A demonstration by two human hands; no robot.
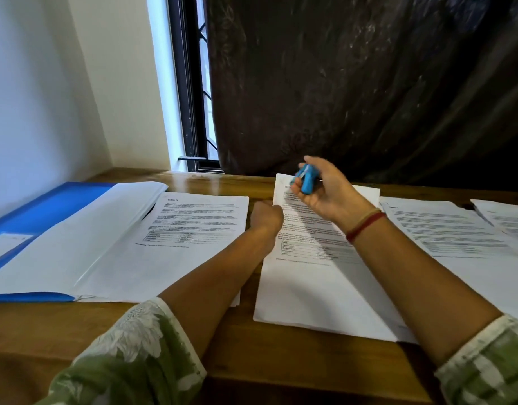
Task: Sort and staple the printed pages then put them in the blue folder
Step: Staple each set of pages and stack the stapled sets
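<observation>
blue folder (pixel 47 204) open flat far left, sheets on it; printed page stacks (pixel 199 223) side by side; small blue stapler (pixel 306 179) raised over middle stack (pixel 310 287).

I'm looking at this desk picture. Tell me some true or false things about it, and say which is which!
1. The right hand holds a blue stapler. True.
2. The blue folder lies closed on the right. False: it lies open on the left.
3. The table is wooden. True.
4. The left hand holds a pen. False: no pen shows; it sits at the left edge of the middle pages.
</observation>
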